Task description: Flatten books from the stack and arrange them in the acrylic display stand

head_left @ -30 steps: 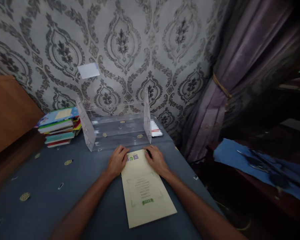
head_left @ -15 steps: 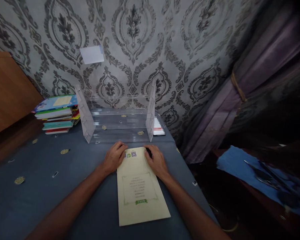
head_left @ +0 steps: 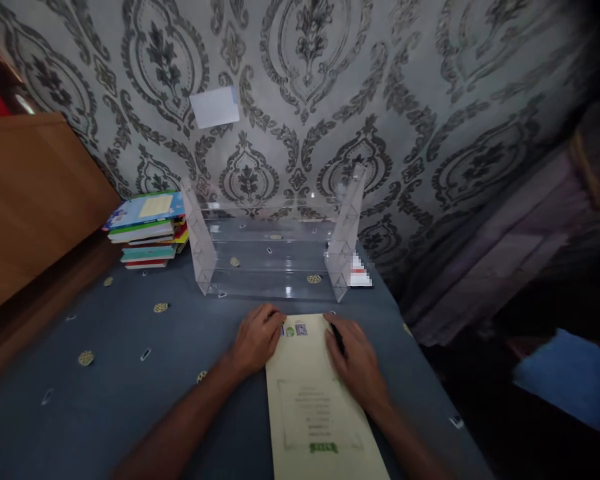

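Note:
A cream book (head_left: 305,363) lies flat in front of me with its printed cover up, showing a code square, green marks and a faint framed text that reads upside down. My left hand (head_left: 257,337) grips its far left corner, fingers curled over the edge. On the opposite side my right hand (head_left: 353,357) holds the far right corner between thumb and fingers, with a dark gap between them. The book's near edge falls outside the view. Just beyond the hands stands a clear plastic rack (head_left: 270,287) with tiered shelves and two side panels.
A stack of books (head_left: 145,230) sits at the back left, beside a brown wooden cabinet (head_left: 35,200). Right of the rack lies a blurred-out white item (head_left: 361,272). The patterned cloth (head_left: 180,373) covers the table, whose right edge drops toward a curtain and a blue cloth (head_left: 570,380).
My view has turned left, so everything sits farther right in the picture. The book and both hands appear lower, and the book's near end is now cut off. Both hands keep their hold.

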### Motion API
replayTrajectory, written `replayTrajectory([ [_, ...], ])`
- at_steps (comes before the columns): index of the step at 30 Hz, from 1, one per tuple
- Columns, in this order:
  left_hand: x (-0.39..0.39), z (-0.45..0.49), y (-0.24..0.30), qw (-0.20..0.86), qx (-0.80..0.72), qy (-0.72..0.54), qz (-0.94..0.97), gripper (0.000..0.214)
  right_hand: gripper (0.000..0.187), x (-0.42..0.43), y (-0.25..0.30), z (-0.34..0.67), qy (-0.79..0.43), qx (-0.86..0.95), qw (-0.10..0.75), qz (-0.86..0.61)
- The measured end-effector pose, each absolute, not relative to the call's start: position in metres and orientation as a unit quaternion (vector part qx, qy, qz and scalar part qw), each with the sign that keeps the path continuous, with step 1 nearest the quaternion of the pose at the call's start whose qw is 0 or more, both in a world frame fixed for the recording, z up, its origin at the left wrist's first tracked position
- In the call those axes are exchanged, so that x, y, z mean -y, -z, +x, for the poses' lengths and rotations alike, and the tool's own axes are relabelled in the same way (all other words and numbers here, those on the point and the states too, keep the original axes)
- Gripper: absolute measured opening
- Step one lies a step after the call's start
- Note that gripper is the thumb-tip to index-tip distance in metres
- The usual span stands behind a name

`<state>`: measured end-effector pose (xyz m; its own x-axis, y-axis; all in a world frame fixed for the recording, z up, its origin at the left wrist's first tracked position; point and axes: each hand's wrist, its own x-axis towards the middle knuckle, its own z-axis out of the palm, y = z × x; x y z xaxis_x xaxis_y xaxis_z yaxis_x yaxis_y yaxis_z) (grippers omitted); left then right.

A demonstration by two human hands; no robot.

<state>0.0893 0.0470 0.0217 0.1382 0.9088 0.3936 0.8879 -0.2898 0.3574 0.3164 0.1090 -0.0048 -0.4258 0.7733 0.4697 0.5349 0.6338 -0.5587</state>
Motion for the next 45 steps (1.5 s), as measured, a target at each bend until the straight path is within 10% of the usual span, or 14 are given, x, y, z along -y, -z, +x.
replayTrajectory([
  [20, 0.053, 0.087, 0.0, 0.018, -0.631, -0.209, 0.747, 0.046, 0.035, -0.096, 0.001, 0.323, -0.157, 0.832, 0.32, -0.425],
  [45, -0.026, 0.116, -0.033, -0.036, -0.64, -0.12, 0.758, 0.029, 0.035, -0.106, 0.003, 0.327, -0.161, 0.826, 0.331, -0.427],
])
